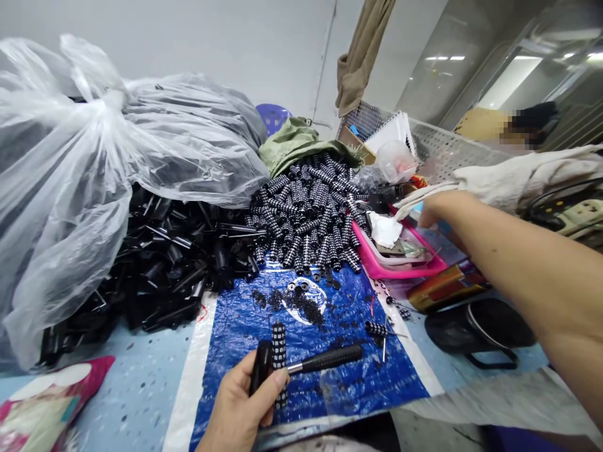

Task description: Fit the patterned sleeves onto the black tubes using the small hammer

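My left hand point(245, 402) is closed round a black tube point(260, 367) and a black studded sleeve point(279, 355), low over a blue tarp point(264, 320). A small hammer with a black grip point(325, 360) lies on the tarp just right of that hand. My right arm stretches to the upper right; my right hand point(436, 210) reaches past a pink tray point(400, 270) toward white cloth point(513, 179), its fingers mostly hidden. A heap of studded sleeves point(311, 213) lies beyond the tarp, black tubes point(174, 257) to its left.
A big clear plastic bag point(85, 163) fills the left. Small black parts and rings point(301, 301) are scattered on the tarp. A black round lid point(475, 329) and an orange-brown packet point(447, 285) sit right of the tarp. A mesh basket point(443, 150) stands behind.
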A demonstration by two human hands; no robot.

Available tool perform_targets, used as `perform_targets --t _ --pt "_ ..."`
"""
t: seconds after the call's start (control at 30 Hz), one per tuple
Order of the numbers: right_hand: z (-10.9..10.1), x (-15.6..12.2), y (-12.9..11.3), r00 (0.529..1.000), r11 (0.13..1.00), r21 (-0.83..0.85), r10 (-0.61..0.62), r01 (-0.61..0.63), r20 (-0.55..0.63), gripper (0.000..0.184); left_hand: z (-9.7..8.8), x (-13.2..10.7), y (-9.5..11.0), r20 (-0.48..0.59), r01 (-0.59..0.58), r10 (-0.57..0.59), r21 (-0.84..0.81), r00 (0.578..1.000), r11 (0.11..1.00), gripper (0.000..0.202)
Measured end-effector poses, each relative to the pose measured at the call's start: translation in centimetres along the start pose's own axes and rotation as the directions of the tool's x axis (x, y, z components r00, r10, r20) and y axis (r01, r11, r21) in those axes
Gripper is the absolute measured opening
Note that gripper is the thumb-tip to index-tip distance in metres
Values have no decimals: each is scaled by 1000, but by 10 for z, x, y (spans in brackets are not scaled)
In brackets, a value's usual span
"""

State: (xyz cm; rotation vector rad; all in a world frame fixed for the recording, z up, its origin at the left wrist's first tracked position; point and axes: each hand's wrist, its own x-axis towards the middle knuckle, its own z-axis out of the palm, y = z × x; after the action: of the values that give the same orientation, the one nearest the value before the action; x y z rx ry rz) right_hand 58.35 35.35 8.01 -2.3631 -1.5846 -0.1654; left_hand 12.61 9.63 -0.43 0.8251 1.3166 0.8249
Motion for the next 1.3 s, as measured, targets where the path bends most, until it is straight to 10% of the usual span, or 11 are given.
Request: perform_targets --t 0.17,0.37,0.7,0.9,0.97,1.03,1.13,1.3 --pt "24 -16 -10 960 990 -131 -18 57 280 24 4 0 1 6 0 0 3 1000 1000 53" --pt "53 -36 -14 937 979 -168 -50 114 345 23 -2 1 -2 -20 9 -9 17 1000 1000 54" --pt "23 -41 -28 946 989 -132 107 -69 305 20 -1 0 0 -33 -4 4 4 999 1000 48" --pt "-2 -126 -72 955 960 254 -182 120 234 48 -7 7 10 65 -47 45 29 997 998 42" --pt "6 -193 -96 891 840 511 -361 183 275 63 -8 9 13 98 -51 50 12 994 999 40" --pt "20 -265 -121 776 483 874 -536 -41 333 69 -6 10 14 105 -67 66 0 992 998 38" --pt "41 -343 -161 690 113 872 -567 -477 451 53 0 8 13 72 -178 173 62 982 982 30" --pt "50 -359 -200 717 -243 687 -393 -685 576 45 6 0 2 60 -291 285 146 957 945 29"
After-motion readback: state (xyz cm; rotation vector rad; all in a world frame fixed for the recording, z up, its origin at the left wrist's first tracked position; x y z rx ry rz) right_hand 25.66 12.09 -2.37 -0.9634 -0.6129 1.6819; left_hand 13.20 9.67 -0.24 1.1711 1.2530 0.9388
